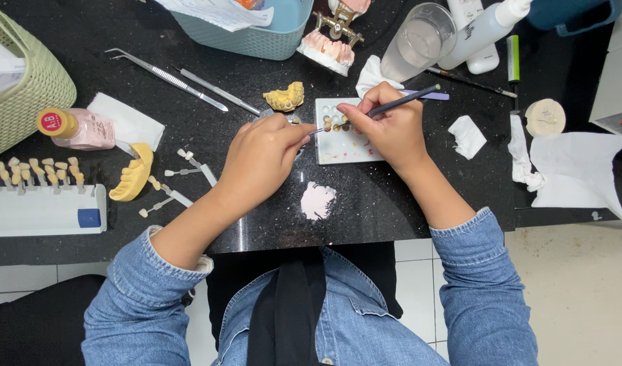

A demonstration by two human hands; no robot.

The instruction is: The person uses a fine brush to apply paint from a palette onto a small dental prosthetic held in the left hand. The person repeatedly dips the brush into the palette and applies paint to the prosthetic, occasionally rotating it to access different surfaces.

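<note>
My left hand (260,159) pinches a thin metal holder whose tip carries a small row of tooth-coloured crowns (336,123). My right hand (389,125) grips a slim dark brush (409,99) like a pen, its tip touching the crowns. Both hands meet over a white square mixing palette (345,146) with small wells, lying on the black speckled counter (365,203). A yellow dental stone model (284,97) rests just behind my left hand.
A tooth shade guide (36,193) sits at the left beside a pink bottle (77,129) and another yellow model (133,175). Metal instruments (182,81), a teal basket (253,34), a pink denture model (326,51), a clear cup (419,41) and tissues (575,166) surround the hands.
</note>
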